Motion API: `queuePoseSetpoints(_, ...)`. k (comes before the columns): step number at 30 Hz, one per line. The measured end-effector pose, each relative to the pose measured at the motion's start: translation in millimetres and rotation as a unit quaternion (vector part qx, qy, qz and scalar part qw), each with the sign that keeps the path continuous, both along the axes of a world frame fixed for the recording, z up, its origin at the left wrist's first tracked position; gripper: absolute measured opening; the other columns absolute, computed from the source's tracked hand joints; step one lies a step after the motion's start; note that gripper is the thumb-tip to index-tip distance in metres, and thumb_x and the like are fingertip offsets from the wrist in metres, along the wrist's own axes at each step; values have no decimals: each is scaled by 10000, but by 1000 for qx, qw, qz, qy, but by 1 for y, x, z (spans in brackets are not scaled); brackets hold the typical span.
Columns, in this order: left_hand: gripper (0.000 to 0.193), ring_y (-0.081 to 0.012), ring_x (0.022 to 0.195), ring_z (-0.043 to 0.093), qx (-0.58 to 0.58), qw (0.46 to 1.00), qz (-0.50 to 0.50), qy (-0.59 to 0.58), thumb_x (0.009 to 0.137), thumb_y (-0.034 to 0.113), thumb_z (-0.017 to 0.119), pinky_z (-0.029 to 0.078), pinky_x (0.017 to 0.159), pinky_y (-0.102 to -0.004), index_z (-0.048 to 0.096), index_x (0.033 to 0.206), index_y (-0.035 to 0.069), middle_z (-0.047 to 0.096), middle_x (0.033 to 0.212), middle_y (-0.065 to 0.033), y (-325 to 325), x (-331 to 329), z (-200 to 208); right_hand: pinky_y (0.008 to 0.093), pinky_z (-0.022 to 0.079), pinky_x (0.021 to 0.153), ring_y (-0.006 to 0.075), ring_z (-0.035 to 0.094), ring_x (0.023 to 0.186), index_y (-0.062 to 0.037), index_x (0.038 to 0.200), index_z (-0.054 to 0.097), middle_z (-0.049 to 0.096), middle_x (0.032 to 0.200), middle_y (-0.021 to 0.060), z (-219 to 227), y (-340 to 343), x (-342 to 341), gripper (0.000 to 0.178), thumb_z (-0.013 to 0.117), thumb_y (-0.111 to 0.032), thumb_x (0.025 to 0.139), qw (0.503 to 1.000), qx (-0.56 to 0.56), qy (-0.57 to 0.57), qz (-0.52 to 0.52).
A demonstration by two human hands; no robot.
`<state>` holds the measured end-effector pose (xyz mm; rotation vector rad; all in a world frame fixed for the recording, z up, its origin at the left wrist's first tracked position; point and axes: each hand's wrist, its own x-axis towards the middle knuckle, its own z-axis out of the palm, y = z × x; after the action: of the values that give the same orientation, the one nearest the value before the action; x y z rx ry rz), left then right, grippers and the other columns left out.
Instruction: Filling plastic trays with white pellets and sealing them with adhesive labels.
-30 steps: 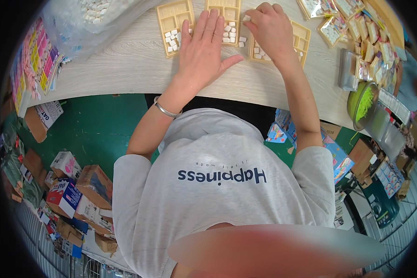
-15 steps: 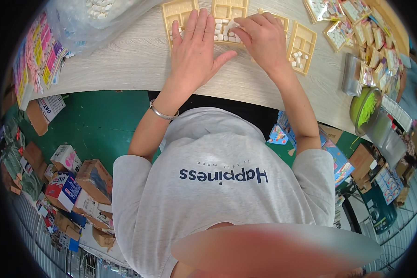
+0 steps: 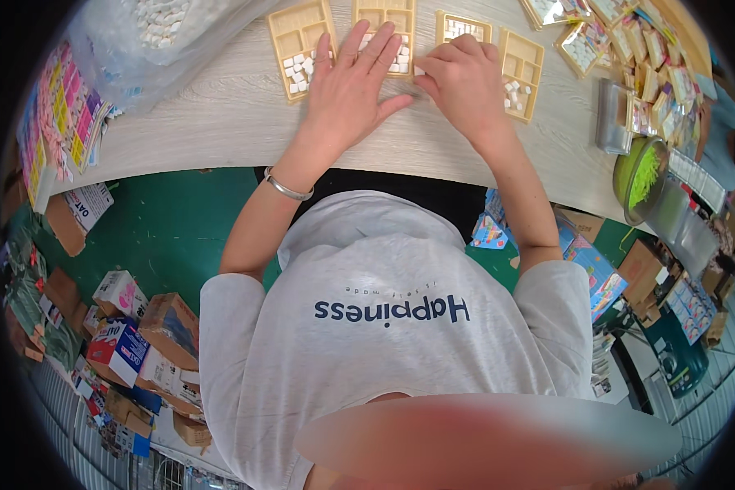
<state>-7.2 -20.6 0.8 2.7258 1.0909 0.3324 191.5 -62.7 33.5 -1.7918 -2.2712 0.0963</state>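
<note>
My left hand (image 3: 347, 98) lies flat with its fingers spread across the lower left of a cream compartment tray (image 3: 384, 15). White cube-like pieces (image 3: 402, 59) show in that tray beside my fingertips, while the rest are covered. Just right of it, my right hand (image 3: 467, 90) is curled, thumb and forefinger pinched around a small white piece (image 3: 419, 71). To the left, another cream tray (image 3: 300, 22) has white pieces (image 3: 297, 72) in its lower compartment. A third tray (image 3: 464, 16) is partly behind my right hand, and a fourth (image 3: 523, 49) stands to its right.
A clear plastic bag (image 3: 131, 65) of white pieces lies at the far left, near colourful printed sheets (image 3: 65, 102). At right are many packed trays (image 3: 657, 69), a clear container (image 3: 613, 116) and a bowl (image 3: 635, 180) of bright green shreds. Cardboard boxes (image 3: 170, 331) stand below the table.
My left hand has shifted right, off the left tray and onto the middle one, uncovering the left tray's pieces. My right fingers have drawn back from the middle tray's edge. The view has shifted slightly.
</note>
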Motion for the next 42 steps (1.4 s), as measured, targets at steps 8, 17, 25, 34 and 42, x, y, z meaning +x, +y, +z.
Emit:
queuePoseSetpoints(8, 852, -282, 1499, 313, 3, 999, 11, -32, 852, 636, 673, 212, 1196, -622, 501, 1488, 96, 412, 1593, -52, -2, 1, 13, 371, 470, 835, 212, 637, 854, -103, 858, 752, 720, 815, -1, 16, -8, 48, 99, 786, -104, 765, 991, 46, 126, -22)
queuePoseSetpoints(17, 816, -300, 1508, 298, -39, 996, -68, -47, 871, 547, 699, 225, 1196, -617, 463, 1510, 98, 383, 1611, -46, -29, 51, 11, 324, 511, 799, 187, 635, 869, -74, 949, 777, 727, 866, 40, 9, -42, 86, 143, 761, -36, 812, 961, 6, 261, -89)
queuePoseSetpoints(25, 796, -269, 1485, 325, -2, 996, -84, -38, 849, 574, 700, 209, 1196, -624, 530, 1463, 97, 469, 1549, -15, -46, 52, 12, 374, 501, 793, 237, 637, 870, -92, 967, 786, 710, 870, 39, 1, -17, 105, 148, 789, -108, 820, 983, 135, 66, -103)
queuePoseSetpoints(34, 914, -288, 1499, 304, -34, 997, -43, -55, 818, 628, 703, 197, 1205, -599, 478, 1495, 57, 404, 1594, -72, -52, 53, 6, 402, 480, 793, 256, 633, 868, -125, 967, 790, 700, 859, 26, 1, -24, 92, 164, 805, -150, 806, 988, 134, 49, -59)
queuePoseSetpoints(42, 951, -272, 1518, 279, -38, 998, -43, -4, 795, 686, 669, 207, 1207, -594, 488, 1481, 53, 406, 1591, -95, -47, 61, 9, 365, 502, 798, 249, 665, 880, -99, 1018, 769, 726, 895, 34, 31, -24, 63, 198, 788, -92, 822, 981, 94, 162, -41)
